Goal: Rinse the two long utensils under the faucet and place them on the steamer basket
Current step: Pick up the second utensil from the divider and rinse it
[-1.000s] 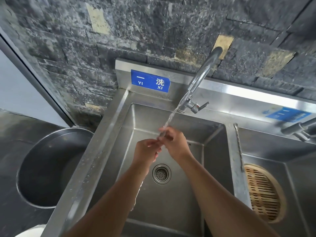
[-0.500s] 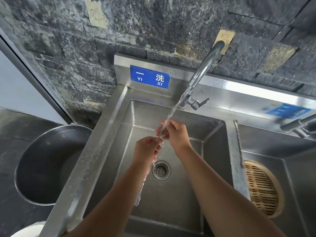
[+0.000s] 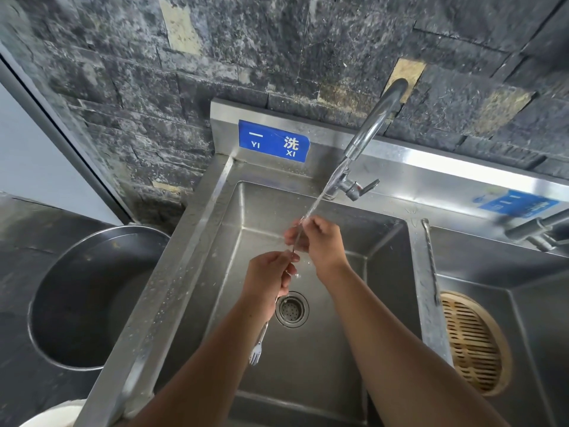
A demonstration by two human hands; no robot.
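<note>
Hands (image 3: 295,257) further apart now, fork (image 3: 257,349) hangs lower (water running).

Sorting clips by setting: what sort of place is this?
Probably a commercial kitchen's washing station: a stainless steel multi-basin sink with a blue wash label on its backsplash, a bamboo steamer basket in the neighbouring basin, and a large metal basin alongside.

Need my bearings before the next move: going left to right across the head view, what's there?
Big dark pot → left hand → right hand → second utensil on the divider → steamer basket in the right basin. The fork, held in both hands under the faucet, is left out.
</note>
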